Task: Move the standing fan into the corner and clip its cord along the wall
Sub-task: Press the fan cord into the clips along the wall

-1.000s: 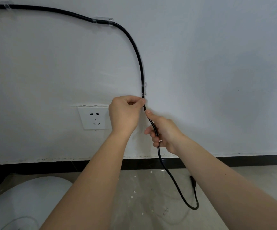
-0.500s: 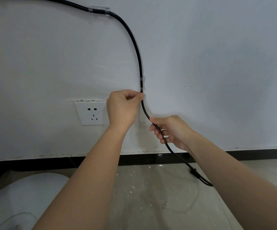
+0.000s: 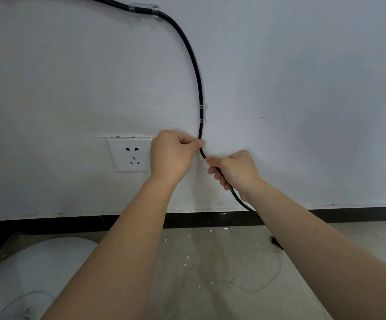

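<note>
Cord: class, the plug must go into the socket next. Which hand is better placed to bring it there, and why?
Probably the right hand: it grips the cord on its loose lower run. The left hand sits nearer the socket but pinches the cord just below the clip.

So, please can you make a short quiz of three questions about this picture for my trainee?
1. True or false: the black cord is plugged into the wall socket.
2. How many clear clips hold the cord?
3. Which hand pinches the cord just under the lower clip? A) left hand B) right hand

Key: 1 false; 2 two, the upper clip and the lower one; 3 A.
</note>
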